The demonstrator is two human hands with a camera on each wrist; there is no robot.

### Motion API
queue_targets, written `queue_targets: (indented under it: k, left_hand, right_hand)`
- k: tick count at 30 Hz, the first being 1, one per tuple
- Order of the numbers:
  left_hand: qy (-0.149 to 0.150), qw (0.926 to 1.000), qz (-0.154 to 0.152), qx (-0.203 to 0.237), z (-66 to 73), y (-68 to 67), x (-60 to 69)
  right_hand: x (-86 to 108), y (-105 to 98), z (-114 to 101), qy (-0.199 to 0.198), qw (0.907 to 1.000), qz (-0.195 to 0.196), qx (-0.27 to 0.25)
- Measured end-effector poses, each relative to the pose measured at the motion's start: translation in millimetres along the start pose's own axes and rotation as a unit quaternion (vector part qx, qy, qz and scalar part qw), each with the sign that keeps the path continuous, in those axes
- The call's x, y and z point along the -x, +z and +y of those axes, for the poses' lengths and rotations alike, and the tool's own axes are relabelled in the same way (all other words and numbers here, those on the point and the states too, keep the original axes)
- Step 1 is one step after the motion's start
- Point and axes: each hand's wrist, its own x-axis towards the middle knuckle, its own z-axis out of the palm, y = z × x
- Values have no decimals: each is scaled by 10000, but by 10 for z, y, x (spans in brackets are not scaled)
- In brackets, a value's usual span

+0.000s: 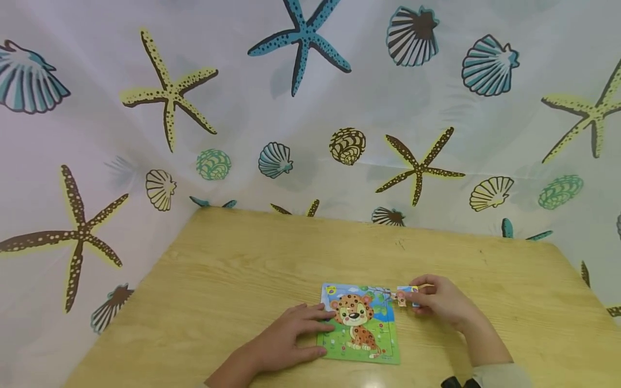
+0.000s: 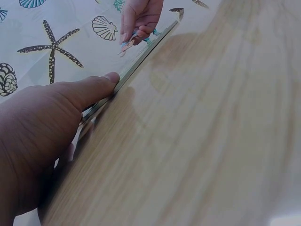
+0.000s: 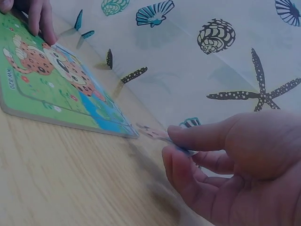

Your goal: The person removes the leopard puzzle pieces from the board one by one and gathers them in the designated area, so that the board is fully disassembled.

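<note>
The left hand (image 1: 291, 337) is resting, fingers extended and spread, on the left edge of the leopard puzzle board (image 1: 359, 323), which is lying on the tabletop (image 1: 233, 275). Just off the board's far right corner, the right hand (image 1: 441, 299) is pinching a small piece (image 1: 401, 299); fingertips are hiding part of its picture.

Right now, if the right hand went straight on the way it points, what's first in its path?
Likely the picture board, by its far right corner, with the small piece pinched in the right hand leading. Height is unclear; it could pass over.
</note>
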Motion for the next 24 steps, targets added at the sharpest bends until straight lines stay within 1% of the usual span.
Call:
queue_targets:
  k: [5,9,12,16,20,24]
  left_hand:
    - [-30,10000,-17,27,1,-32,-7]
    - [10,10000,-31,-11,1,-28,12]
    - [23,10000,-68,-36,-2,-23,36]
    - [37,10000,-71,-50,5,-28,49]
    - [101,9999,-53,-75,14,-32,46]
    - [151,9999,-79,13,16,-16,31]
  right_hand:
    - [-5,-50,14,114,9984,307,460]
    - [-26,-29,56,95,9956,490,793]
    - [-36,6,71,140,9913,658,1128]
    - [-27,48,52,201,9827,968,1566]
    - [4,86,7,232,9771,1113,1796]
    - [50,119,-29,377,9713,1255,1987]
